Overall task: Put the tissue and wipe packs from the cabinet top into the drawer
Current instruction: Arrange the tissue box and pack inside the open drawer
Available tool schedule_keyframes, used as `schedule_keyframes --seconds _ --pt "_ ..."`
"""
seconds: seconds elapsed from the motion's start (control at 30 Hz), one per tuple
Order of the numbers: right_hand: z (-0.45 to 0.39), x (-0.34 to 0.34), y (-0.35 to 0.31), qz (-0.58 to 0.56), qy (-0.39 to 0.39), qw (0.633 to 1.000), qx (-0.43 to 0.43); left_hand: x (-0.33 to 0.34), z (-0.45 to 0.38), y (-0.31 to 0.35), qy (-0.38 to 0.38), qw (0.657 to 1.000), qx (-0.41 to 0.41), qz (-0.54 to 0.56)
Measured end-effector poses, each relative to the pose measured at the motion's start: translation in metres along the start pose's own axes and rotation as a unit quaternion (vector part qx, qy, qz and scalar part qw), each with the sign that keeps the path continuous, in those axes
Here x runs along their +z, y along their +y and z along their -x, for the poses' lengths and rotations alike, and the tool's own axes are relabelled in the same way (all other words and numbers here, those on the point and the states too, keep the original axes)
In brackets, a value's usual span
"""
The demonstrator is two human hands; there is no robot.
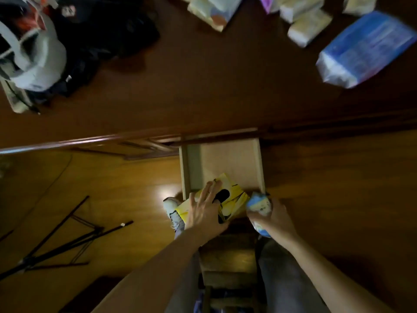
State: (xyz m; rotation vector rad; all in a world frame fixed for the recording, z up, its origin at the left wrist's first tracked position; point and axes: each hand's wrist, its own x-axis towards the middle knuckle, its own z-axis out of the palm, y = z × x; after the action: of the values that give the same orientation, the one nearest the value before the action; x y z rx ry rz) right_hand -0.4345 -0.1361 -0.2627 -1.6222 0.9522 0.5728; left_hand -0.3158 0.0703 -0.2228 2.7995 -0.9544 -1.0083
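Tissue packs (365, 47) on cabinet top (214, 82)

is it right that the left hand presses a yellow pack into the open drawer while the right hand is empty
Not quite. In the head view the right hand is not empty: it grips a blue and white pack. The left hand does press the yellow pack into the open drawer.
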Motion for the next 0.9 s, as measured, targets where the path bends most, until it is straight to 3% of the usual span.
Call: schedule_keyframes --seconds 0.17,0.4,0.6,0.77,0.87,0.9 --pt "-0.069 0.031 0.033 0.053 0.045 0.997 -0.038 0.077 -0.063 -0.029 0.014 0.999 0.007 -0.041" --pt "-0.176 0.058 0.07 0.18 0.032 0.978 -0.099 0.161 -0.15 -0.091 0.07 0.995 0.046 -0.061" --pt "-0.274 0.05 0.054 0.326 0.038 0.932 -0.151 0.216 -0.22 -0.122 0.109 0.989 0.075 -0.071" --pt "-0.306 0.046 0.039 0.358 0.082 0.903 -0.223 0.241 -0.255 -0.127 0.175 0.978 0.081 -0.082" --pt "-0.305 0.053 0.043 0.411 0.117 0.858 -0.284 0.252 -0.251 -0.132 0.242 0.959 0.078 -0.122" --pt "-0.297 0.054 0.042 0.433 0.13 0.84 -0.299 0.25 -0.242 -0.132 0.234 0.96 0.068 -0.138"
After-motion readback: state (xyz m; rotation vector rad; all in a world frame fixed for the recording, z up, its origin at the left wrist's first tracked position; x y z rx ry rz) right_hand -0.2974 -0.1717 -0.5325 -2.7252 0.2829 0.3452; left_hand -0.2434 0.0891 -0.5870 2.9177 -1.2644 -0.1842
